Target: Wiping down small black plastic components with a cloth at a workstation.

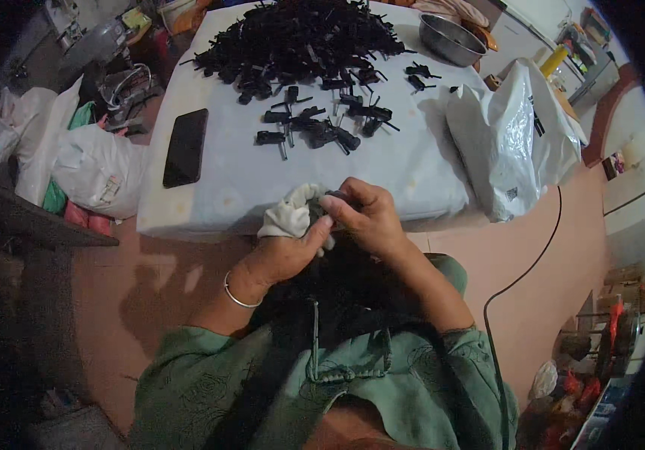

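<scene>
At the table's near edge, both of my hands grip a crumpled white and grey cloth glove (288, 216). My left hand (285, 257) is closed on its lower side, thumb pointing up. From the right, my right hand (367, 216) pinches the darker grey part between thumb and bent fingers. Whether a small part is hidden between those fingertips, I cannot tell. Just beyond my hands lies a loose group of small black plastic parts with thin pins (326, 133). Behind it rises a large heap of the same black parts (300, 45).
A black phone (186, 148) lies on the white-covered table (232, 161) at left. To the right stand a white plastic bag (499, 139) and a metal bowl (452, 40). Stuffed bags (101, 169) sit on the left. A black cable (521, 277) hangs at right.
</scene>
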The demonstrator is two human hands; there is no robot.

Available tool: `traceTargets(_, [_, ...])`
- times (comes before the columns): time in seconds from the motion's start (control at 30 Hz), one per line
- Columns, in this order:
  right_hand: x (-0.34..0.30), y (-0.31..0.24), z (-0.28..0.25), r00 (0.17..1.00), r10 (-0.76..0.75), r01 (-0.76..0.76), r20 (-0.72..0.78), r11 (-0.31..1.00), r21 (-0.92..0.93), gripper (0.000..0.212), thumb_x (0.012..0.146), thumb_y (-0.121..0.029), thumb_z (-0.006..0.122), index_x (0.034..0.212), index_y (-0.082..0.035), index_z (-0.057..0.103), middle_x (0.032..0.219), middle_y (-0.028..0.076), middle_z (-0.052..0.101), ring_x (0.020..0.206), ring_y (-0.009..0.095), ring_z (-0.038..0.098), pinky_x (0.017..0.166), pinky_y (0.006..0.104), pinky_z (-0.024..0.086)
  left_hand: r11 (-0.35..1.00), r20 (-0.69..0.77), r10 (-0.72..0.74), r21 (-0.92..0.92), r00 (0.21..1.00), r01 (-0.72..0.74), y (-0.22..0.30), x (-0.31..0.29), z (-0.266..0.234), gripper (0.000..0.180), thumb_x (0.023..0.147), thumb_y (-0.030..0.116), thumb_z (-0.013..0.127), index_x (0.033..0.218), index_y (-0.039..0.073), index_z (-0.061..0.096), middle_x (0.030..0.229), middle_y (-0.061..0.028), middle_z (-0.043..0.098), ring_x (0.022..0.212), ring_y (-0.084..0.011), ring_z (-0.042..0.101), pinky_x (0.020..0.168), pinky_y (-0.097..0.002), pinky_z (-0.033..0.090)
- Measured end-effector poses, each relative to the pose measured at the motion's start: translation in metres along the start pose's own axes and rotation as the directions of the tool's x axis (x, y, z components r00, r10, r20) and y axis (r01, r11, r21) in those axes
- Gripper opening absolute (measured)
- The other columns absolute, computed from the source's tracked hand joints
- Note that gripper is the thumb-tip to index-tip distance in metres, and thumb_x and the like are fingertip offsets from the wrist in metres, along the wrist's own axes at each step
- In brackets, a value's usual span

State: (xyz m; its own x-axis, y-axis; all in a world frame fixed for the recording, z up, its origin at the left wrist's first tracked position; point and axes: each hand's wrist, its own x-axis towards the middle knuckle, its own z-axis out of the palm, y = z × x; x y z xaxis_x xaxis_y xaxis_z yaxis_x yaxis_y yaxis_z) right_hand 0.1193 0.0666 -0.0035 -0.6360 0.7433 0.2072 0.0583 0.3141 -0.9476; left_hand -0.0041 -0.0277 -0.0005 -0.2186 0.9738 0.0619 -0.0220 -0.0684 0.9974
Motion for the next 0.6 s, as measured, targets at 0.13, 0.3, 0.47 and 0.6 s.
traceTargets(0.13, [-0.005, 0.001, -0.004, 0.994, -0.063, 0.072, 0.086, 0.993, -0.095, 0.021, 0.084, -0.016, 0.055, 0.072, 0.0, 0.051, 0.055, 0.004, 0.044, 0.053, 0.009, 0.039, 0.049, 0.0261, 0.036, 0.988, -0.03, 0.021, 0.153, 0.999, -0.016, 0.0, 0.0, -0.002, 0.024, 0.082, 0.004, 0.05, 0.106, 0.0, 0.048, 0.077, -0.002, 0.054, 0.064, -0.0052, 0.05, 0.054, -0.0189, 0.044])
traceTargets(0.3, [-0.011, 0.006, 0.004, 0.971, -0.212, 0.235, 0.107, 0.928, -0.289, 0.025, 0.088, -0.019, 0.048, 0.073, 0.0, 0.049, 0.053, 0.011, 0.041, 0.05, 0.014, 0.038, 0.047, 0.0304, 0.035, 0.692, -0.011, 0.474, 0.623, 0.88, -0.365, -0.011, 0.004, 0.003, 0.02, 0.075, 0.003, 0.055, 0.094, -0.002, 0.053, 0.077, -0.0117, 0.056, 0.064, -0.0221, 0.057, 0.058, -0.0287, 0.047])
traceTargets(0.47, [-0.017, 0.009, 0.01, 0.996, 0.025, -0.028, 0.087, 0.999, 0.029, 0.029, 0.089, -0.022, 0.047, 0.069, -0.001, 0.048, 0.052, 0.006, 0.044, 0.05, 0.013, 0.036, 0.046, 0.0297, 0.034, 0.675, 0.027, 0.538, 0.584, 0.842, -0.45, -0.013, 0.007, 0.004, 0.017, 0.073, 0.005, 0.057, 0.089, -0.001, 0.053, 0.078, -0.0155, 0.055, 0.067, -0.0279, 0.057, 0.062, -0.0318, 0.046])
traceTargets(0.6, [-0.015, 0.003, -0.004, 0.972, 0.143, -0.158, 0.184, 0.985, 0.066, 0.024, 0.088, -0.02, 0.05, 0.076, 0.0, 0.053, 0.062, -0.004, 0.047, 0.061, 0.005, 0.038, 0.054, 0.0233, 0.036, 0.845, -0.083, 0.399, 0.419, 0.913, -0.332, -0.008, 0.007, 0.004, 0.021, 0.079, 0.007, 0.055, 0.098, -0.001, 0.052, 0.086, -0.0059, 0.057, 0.075, -0.0152, 0.054, 0.065, -0.0276, 0.047])
